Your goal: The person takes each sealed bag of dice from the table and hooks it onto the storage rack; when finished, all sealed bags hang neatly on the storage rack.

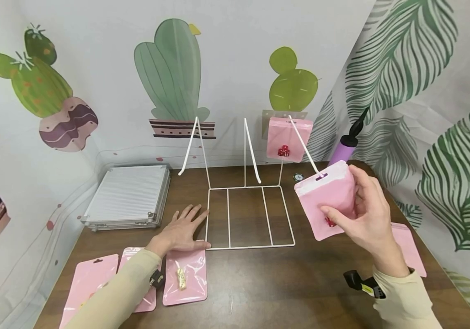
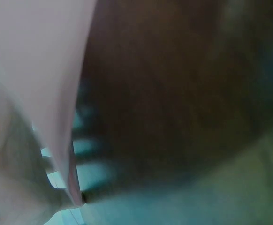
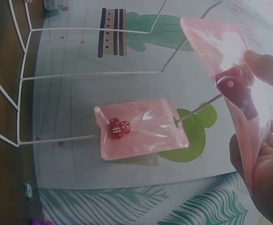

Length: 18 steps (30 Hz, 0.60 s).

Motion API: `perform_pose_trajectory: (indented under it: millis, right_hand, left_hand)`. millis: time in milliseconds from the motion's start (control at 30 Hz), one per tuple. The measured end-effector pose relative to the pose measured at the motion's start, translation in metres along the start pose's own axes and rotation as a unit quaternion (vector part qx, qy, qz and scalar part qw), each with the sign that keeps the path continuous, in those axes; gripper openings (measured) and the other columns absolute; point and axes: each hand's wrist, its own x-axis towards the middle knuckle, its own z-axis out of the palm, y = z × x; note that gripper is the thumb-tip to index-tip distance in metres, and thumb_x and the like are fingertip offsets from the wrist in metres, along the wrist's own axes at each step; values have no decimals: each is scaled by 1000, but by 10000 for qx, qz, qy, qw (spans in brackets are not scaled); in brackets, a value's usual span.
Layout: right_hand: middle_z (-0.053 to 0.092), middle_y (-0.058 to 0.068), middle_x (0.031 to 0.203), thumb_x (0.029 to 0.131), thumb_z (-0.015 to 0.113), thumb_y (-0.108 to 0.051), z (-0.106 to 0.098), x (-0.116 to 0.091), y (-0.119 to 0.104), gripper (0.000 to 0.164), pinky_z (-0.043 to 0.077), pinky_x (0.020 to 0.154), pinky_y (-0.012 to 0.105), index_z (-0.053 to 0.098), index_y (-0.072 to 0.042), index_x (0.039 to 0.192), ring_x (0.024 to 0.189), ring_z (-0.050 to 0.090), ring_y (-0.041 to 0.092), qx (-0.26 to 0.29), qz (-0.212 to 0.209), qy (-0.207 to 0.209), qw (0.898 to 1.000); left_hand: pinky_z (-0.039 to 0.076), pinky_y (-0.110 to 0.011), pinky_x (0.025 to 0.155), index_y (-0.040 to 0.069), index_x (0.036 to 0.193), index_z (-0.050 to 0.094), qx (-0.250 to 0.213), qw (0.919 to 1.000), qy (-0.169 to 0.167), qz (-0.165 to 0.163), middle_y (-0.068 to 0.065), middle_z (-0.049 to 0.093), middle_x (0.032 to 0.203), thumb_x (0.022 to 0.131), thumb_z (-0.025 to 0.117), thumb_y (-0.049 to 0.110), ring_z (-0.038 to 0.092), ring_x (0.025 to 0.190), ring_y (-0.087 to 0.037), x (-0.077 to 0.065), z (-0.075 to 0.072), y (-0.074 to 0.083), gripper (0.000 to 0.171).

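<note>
My right hand (image 1: 368, 214) pinches a pink zip pouch (image 1: 315, 205) between thumb and fingers. Red dice (image 3: 237, 91) show through its clear front in the right wrist view. The pouch's hang hole is right at the tip of the right prong of a white wire display rack (image 1: 251, 247). Farther back on that prong hangs another pink pouch (image 1: 288, 132) with red dice at its bottom. My left hand (image 1: 183, 228) lies with fingers spread at the rack's left base wire. Below it is a pink pouch holding a small wrapped roll (image 1: 181, 278).
Two more pink pouches (image 1: 95, 274) lie under the left forearm, and another pouch (image 1: 409, 249) lies beyond the right wrist. At back left sits a silver case (image 1: 128, 196). A purple pump (image 1: 342, 148) and a poker chip (image 1: 298, 177) are at the back right.
</note>
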Motion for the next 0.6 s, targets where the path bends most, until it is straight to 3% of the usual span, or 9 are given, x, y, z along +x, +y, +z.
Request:
perform_pose_trajectory:
  millis: [200, 267, 367, 467, 600]
  right_hand:
    - [51, 22, 105, 71, 86, -25, 5, -2, 0, 88, 51, 79, 10, 42, 23, 130, 90, 60, 10, 227, 98, 40, 9997]
    - [50, 24, 104, 66, 89, -9, 6, -3, 2, 86, 51, 77, 9, 42, 21, 131, 88, 59, 10, 55, 221, 31, 9997]
    - [50, 27, 102, 55, 91, 3, 9, -7, 15, 91, 47, 72, 6, 47, 12, 135, 90, 54, 9, -697, 444, 111, 9965]
    - [53, 25, 100, 52, 91, -3, 18, -7, 37, 93, 41, 72, 8, 52, 1, 137, 91, 50, 13, -1491, 636, 354, 9861]
    - [55, 24, 101, 58, 91, -22, 37, 3, 70, 89, 39, 75, 29, 54, -8, 137, 91, 50, 29, -2014, 827, 712, 9734]
  left_hand:
    - [21, -69, 111, 22, 155, 27, -3, 10000, 66, -17, -16, 23, 160, 74, 57, 79, 21, 145, -43, -2, 2, -2, 104]
    - [21, -69, 111, 22, 155, 26, -7, 10000, 67, -25, -16, 23, 160, 74, 57, 79, 21, 145, -43, -2, 2, -2, 104]
    - [22, -69, 110, 22, 156, 26, -15, 10000, 63, -48, -16, 23, 160, 74, 57, 80, 21, 146, -43, -2, 2, -2, 105]
    - [21, -69, 111, 22, 156, 26, -26, 10000, 34, -42, -15, 23, 160, 74, 57, 79, 20, 146, -43, -1, 2, -1, 104]
    - [22, -69, 110, 22, 156, 26, 25, 10000, -18, -24, -15, 22, 160, 75, 56, 79, 20, 146, -43, 0, 1, -1, 104]
